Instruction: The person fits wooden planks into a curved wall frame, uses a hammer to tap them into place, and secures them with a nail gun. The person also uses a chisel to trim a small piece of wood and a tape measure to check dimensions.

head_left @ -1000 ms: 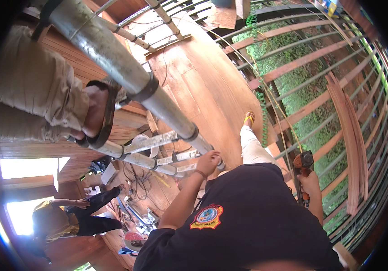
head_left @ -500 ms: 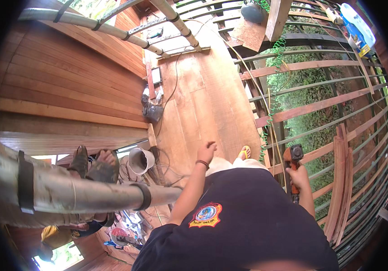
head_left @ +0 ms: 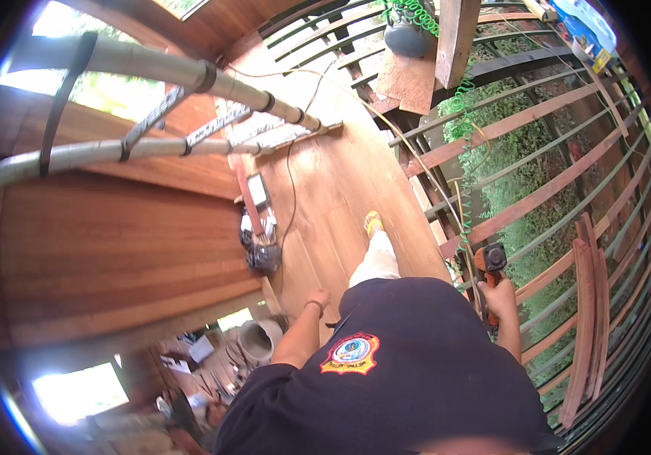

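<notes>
Down on the right, the right hand (head_left: 501, 298) is closed tight around the grip of an orange and black nail gun (head_left: 491, 267), which sits close to the wooden railing slats (head_left: 545, 189), a green coiled hose (head_left: 458, 114) running up behind it. Meanwhile the left hand (head_left: 318, 298) hangs loose with fingers curled, holding nothing, above the plank floor (head_left: 333, 189) and near a round bucket (head_left: 258, 339)

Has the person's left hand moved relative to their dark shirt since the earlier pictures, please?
Yes. The left hand has dropped from the ladder rung to hang empty beside the dark shirt; the ladder now lies far from it.
</notes>
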The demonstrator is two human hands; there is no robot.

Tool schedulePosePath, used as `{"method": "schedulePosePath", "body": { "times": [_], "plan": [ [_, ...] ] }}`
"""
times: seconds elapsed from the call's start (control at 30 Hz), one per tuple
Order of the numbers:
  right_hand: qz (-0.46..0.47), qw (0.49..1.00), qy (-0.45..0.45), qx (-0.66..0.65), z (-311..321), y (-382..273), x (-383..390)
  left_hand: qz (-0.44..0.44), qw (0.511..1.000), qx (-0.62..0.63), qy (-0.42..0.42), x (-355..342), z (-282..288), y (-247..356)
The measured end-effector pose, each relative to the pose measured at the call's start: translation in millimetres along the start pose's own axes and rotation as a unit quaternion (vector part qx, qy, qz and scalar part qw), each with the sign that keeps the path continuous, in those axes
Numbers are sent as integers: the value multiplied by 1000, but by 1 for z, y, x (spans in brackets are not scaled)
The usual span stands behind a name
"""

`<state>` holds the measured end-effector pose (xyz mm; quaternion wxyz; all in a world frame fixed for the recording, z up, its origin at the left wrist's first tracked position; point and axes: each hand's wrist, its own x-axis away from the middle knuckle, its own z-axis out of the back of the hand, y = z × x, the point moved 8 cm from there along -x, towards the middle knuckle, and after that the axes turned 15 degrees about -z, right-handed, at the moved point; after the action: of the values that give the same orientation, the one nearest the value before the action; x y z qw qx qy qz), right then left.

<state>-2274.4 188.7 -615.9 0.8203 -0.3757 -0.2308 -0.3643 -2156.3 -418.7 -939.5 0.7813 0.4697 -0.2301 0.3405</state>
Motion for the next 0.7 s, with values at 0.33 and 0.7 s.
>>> {"method": "schedulePosePath", "body": {
  "times": [0.33,0.7],
  "plan": [
    [-95,995,7,-26,-65,-128,-57,-219,937,-268,-33,-174,136,386],
    [-191,979,26,-66,-130,-164,-120,-353,844,-350,-202,-303,-12,637]
  ]
}}
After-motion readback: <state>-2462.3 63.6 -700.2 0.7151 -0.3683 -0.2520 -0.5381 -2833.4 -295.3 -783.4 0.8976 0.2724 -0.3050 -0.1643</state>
